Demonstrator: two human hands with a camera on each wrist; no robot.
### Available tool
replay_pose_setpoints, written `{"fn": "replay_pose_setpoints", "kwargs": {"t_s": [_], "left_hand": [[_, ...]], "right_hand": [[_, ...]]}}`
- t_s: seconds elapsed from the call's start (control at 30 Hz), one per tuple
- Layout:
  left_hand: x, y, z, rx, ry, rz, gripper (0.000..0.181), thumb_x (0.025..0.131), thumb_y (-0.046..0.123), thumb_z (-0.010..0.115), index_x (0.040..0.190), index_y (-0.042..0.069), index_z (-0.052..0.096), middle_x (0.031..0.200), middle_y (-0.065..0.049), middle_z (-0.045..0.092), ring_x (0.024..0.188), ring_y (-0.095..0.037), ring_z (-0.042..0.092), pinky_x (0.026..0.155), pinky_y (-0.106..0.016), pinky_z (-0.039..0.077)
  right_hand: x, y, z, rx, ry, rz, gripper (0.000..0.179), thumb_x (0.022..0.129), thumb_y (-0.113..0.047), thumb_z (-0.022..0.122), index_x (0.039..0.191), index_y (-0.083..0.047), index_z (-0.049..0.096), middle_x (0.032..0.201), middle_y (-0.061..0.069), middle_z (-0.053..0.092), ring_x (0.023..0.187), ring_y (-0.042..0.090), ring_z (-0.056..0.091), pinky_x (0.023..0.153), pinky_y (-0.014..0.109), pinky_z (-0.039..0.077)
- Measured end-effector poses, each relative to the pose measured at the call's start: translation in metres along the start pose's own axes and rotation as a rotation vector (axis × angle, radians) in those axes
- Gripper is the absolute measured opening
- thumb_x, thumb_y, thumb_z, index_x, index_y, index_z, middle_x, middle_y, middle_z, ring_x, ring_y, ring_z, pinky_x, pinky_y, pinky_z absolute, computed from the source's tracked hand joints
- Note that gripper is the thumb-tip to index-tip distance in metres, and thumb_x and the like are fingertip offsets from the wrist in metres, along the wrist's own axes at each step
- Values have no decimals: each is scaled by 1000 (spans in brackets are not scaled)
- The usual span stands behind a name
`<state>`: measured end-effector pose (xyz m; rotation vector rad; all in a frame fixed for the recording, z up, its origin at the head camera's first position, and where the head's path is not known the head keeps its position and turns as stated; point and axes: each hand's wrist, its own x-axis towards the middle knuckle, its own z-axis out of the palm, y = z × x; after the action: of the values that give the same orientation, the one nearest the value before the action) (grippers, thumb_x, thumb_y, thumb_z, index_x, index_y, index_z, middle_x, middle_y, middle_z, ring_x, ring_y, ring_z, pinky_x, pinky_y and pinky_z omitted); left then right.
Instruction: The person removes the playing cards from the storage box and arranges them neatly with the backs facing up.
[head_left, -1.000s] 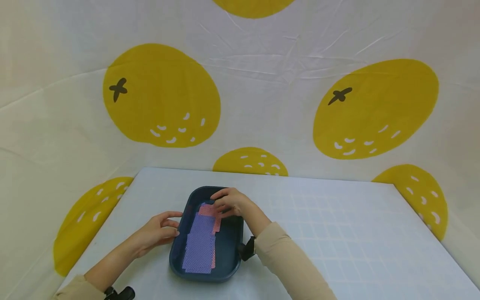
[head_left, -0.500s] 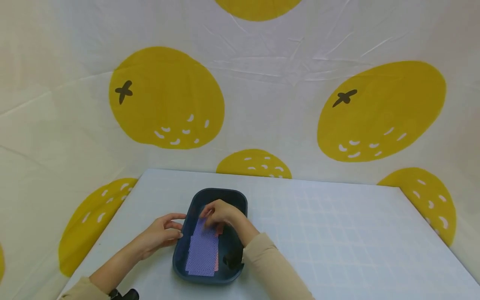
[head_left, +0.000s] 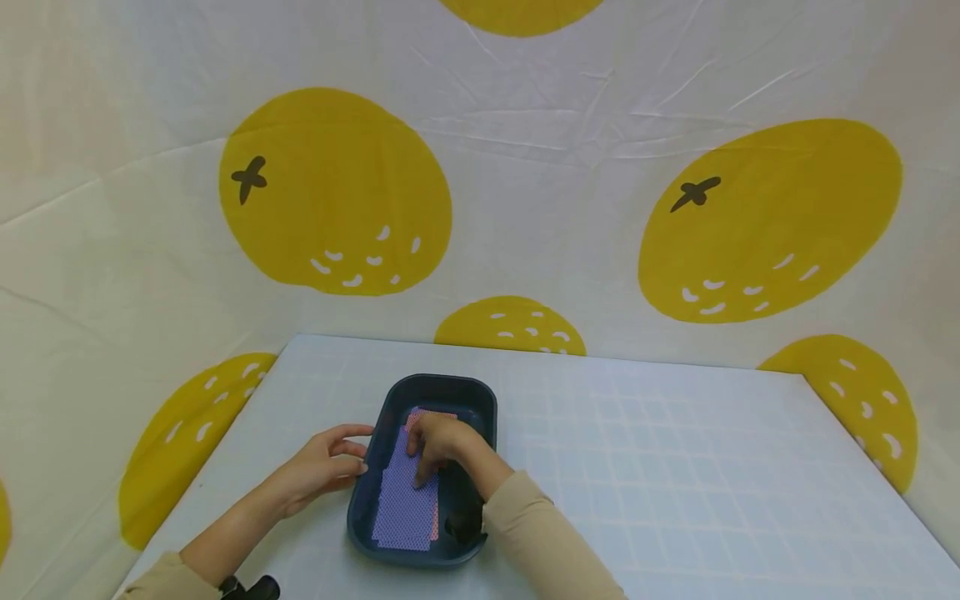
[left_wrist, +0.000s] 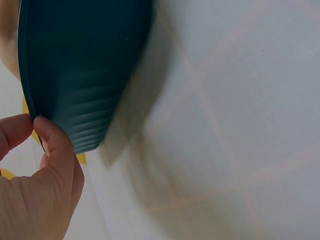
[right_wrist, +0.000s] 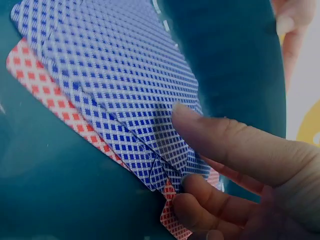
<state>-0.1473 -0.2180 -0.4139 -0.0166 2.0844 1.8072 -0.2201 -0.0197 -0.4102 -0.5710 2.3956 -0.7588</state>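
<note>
A dark blue-green tray [head_left: 459, 391] on the table holds overlapping playing cards with blue-patterned backs [head_left: 405, 508] and red-patterned ones [head_left: 435, 525]. My left hand [head_left: 322, 467] is at the tray's left side. In the left wrist view its thumb and finger [left_wrist: 55, 140] pinch the rim. Inside the tray my right hand [head_left: 442, 442] reaches over the far part of the cards. The right wrist view has its thumb [right_wrist: 200, 130] lying on the top blue card and curled fingers [right_wrist: 200, 200] at the cards' edge, with red corners sticking out below.
The white table [head_left: 637, 467] stretches to the right of the tray. A pale cloth with yellow fruit prints [head_left: 337, 192] hangs behind it and at the sides. A dark wrist camera [head_left: 467, 523] overlaps the tray's right side.
My right hand has come down from the tray's far rim onto the cards, moving nearer and left, and its fingers have curled in. The left hand stays at the rim.
</note>
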Motion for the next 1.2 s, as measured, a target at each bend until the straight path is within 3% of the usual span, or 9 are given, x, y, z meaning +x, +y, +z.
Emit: {"fn": "replay_pose_setpoints", "kwargs": {"t_s": [0.1,0.3,0.43,0.6,0.7,0.83,1.0,1.2], "left_hand": [[0,0,0,3,12,-3,64,83,4,62,138,-6,31,101,-13,57,83,-18,58,73,-30,50],[0,0,1,1,11,0,64,83,4,62,138,-6,32,99,-12,57,82,-18,58,73,-30,50],[0,0,1,-13,3,3,64,83,3,62,138,-6,30,99,-12,57,82,-18,58,73,-30,51],[1,-1,0,-22,12,-4,63,84,3,61,139,-6,31,98,-11,57,81,-17,58,72,-29,51],[0,-1,0,-19,5,-3,64,84,3,61,139,-6,30,99,-11,56,82,-17,57,72,-29,50],[-2,0,0,-12,14,-6,64,84,2,61,139,-6,29,100,-13,56,83,-18,57,72,-30,50],[-2,3,1,3,40,-20,63,84,3,61,138,-5,31,100,-14,54,82,-19,57,73,-30,50],[-2,1,3,9,36,-6,62,85,3,60,138,-5,31,102,-15,53,82,-19,56,71,-29,50]], "right_hand": [[0,-3,3,-122,-15,-20,39,58,-8,88,85,-13,60,77,-1,53,67,13,53,59,27,46],[-2,-6,9,-353,48,-43,40,53,-21,91,75,-16,58,71,-6,53,66,11,50,70,35,44],[-2,-7,11,-344,60,-18,37,53,-21,91,72,-16,59,69,-6,54,65,12,50,72,38,43],[-1,-6,11,-302,67,-31,36,55,-18,91,71,-15,59,69,-6,54,63,11,50,64,33,42],[0,-5,9,-219,76,-39,35,58,-13,89,74,-12,58,70,-3,53,62,12,50,59,28,43],[2,-1,3,-2,77,-40,34,63,-1,84,82,-6,56,72,3,53,57,15,52,51,26,46],[3,5,-2,241,32,-33,28,71,10,72,90,-3,55,78,8,54,60,19,55,54,30,51],[2,9,-6,412,10,1,27,76,13,65,95,-4,56,85,10,57,66,22,56,56,34,54]]}}
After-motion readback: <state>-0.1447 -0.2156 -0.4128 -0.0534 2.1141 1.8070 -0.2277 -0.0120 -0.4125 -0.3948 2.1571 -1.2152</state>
